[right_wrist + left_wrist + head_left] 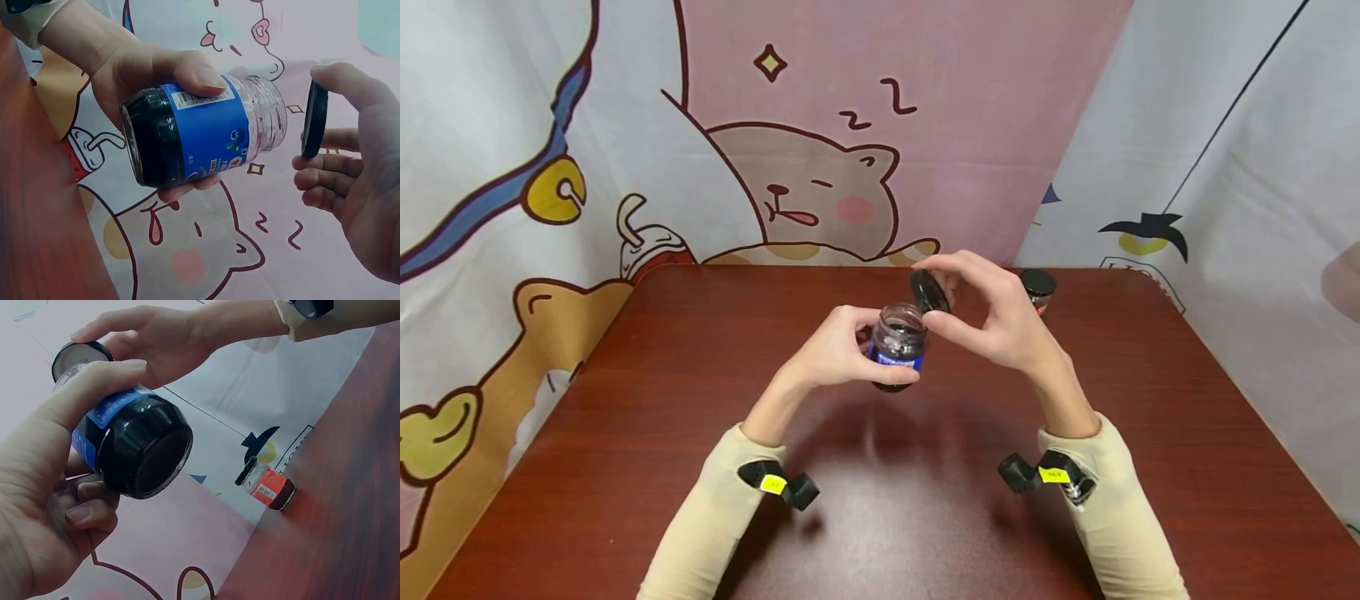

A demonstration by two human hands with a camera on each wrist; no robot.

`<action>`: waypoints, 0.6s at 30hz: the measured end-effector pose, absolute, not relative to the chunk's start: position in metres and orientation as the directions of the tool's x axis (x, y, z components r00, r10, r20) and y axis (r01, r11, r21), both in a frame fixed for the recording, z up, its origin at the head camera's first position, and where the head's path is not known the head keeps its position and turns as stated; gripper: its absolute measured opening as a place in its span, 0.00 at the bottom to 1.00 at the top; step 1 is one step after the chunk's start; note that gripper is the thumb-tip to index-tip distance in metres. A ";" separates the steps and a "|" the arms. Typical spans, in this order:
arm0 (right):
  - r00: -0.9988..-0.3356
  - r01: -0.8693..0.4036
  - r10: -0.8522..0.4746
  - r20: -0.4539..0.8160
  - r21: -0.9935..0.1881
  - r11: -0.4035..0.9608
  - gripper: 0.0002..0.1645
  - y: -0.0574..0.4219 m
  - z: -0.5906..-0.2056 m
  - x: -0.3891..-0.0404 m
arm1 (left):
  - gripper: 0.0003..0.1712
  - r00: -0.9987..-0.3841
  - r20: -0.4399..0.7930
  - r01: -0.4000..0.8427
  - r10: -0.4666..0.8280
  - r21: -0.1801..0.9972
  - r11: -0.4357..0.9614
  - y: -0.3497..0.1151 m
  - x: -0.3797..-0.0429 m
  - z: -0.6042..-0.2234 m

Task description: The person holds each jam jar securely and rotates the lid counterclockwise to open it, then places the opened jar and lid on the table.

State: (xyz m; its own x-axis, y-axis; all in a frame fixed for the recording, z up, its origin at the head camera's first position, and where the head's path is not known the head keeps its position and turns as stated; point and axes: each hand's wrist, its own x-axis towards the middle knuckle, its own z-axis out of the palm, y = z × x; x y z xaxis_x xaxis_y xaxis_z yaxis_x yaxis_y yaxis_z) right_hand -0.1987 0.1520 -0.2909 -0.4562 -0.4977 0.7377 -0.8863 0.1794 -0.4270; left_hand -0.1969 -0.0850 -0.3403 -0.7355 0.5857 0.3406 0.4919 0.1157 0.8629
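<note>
An open, clear glass jar with a blue label and dark contents (901, 340) is above the glossy reddish-brown table (865, 517), the grip of the left hand (838, 350) curled round it. Near its mouth, the grip of the right hand (1003, 317) pinches a round black lid (930, 291) apart from the rim. Farther back on the right, a black-lidded, red-labelled glass jar (267, 489) stands on the table.

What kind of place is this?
Probably a makeshift recording booth, not a real kitchen: cartoon-print cloth hangs behind and beside a reddish-brown table, and the person wears wrist cameras.
</note>
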 end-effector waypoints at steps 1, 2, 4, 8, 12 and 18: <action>-0.462 -0.883 -0.494 0.737 -0.432 0.183 0.27 0.152 -0.291 -0.200 | 0.23 -0.744 0.338 0.490 0.576 0.863 0.126 -0.085 -0.197 -0.340; -0.468 -0.880 -0.490 0.735 -0.436 0.187 0.27 0.153 -0.292 -0.201 | 0.23 -0.753 0.336 0.487 0.566 0.863 0.136 -0.085 -0.198 -0.340; -0.482 -0.873 -0.481 0.733 -0.448 0.193 0.28 0.154 -0.293 -0.203 | 0.22 -0.766 0.335 0.487 0.549 0.860 0.155 -0.086 -0.199 -0.340; -0.501 -0.864 -0.463 0.732 -0.456 0.215 0.30 0.155 -0.294 -0.207 | 0.22 -0.779 0.341 0.494 0.527 0.850 0.180 -0.088 -0.201 -0.341; -0.524 -0.851 -0.440 0.730 -0.475 0.225 0.32 0.155 -0.295 -0.211 | 0.22 -0.786 0.351 0.507 0.509 0.837 0.205 -0.090 -0.204 -0.341; -0.568 -0.822 -0.406 0.716 -0.512 0.249 0.30 0.155 -0.299 -0.216 | 0.23 -0.799 0.367 0.515 0.477 0.827 0.226 -0.094 -0.207 -0.342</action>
